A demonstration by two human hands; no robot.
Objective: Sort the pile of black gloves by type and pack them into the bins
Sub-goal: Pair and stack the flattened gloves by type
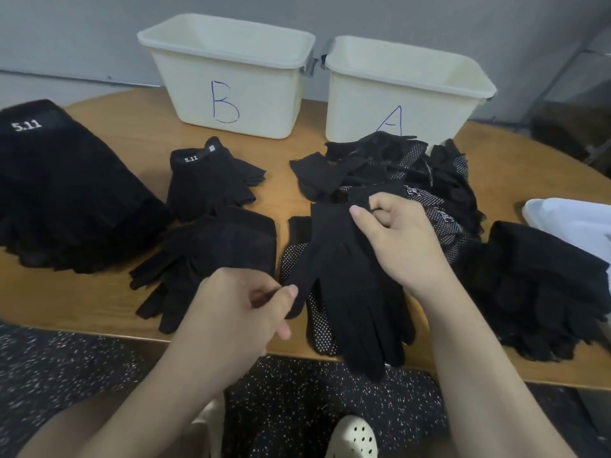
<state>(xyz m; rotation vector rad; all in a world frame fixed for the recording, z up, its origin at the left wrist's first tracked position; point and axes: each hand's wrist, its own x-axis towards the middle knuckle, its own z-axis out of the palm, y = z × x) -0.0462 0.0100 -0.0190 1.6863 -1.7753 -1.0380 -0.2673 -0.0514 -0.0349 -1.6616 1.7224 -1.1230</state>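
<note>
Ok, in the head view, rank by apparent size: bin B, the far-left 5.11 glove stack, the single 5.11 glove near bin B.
1. Far-left 5.11 glove stack and bin B: look alike, and the stack is cut off by the frame edge, so unranked.
2. Single 5.11 glove: clearly smallest.

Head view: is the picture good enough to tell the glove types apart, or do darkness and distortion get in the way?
Head view: lighting is even, no glare; wide-angle bend curves the table edge and tilts bin B and bin A. Black fabric swallows detail in the 5.11 stack; white dots on the unsorted pile read clearly. The glove in both hands is sharp.
</note>
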